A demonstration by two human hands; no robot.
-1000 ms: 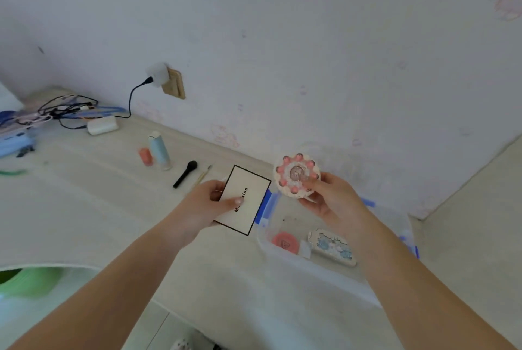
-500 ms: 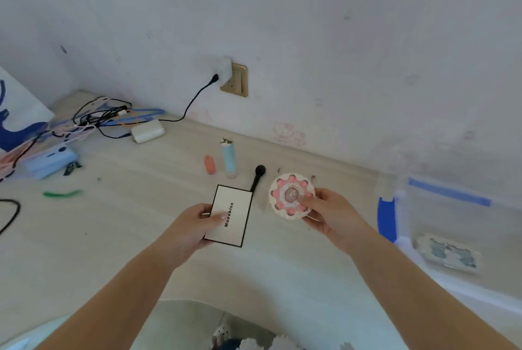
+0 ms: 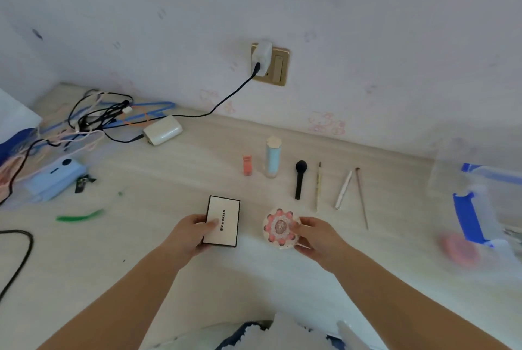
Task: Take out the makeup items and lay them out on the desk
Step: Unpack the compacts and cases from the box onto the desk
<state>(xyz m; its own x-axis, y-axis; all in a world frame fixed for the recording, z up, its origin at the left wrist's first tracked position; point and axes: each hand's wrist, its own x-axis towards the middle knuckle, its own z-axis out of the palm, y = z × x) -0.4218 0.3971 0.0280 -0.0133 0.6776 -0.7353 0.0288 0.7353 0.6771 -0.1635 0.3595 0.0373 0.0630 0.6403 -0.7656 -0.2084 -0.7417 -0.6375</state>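
My left hand [image 3: 189, 233] grips a flat white box [image 3: 224, 221] with a black edge, low over the desk. My right hand [image 3: 316, 236] holds a round compact [image 3: 279, 227] with pink petals beside it, also just above the desk. Behind them lie a row of makeup items: a small orange tube [image 3: 247, 164], a pale blue bottle [image 3: 272, 157], a black brush [image 3: 300, 178] and three thin sticks [image 3: 343, 190]. The clear storage box [image 3: 477, 217] with blue latches stands at the right, with a pink item [image 3: 457, 249] blurred inside.
A white charger [image 3: 162, 130] and a tangle of cables [image 3: 93, 118] lie at the back left. A light blue device [image 3: 53, 177] and a green strip [image 3: 80, 217] lie at the left. A wall socket [image 3: 269, 64] holds a plug. A black cable [image 3: 19, 253] curves at the left edge.
Both hands carried the white box and the round compact from above the storage box leftward to the desk, and lowered them in front of the row of laid-out items.
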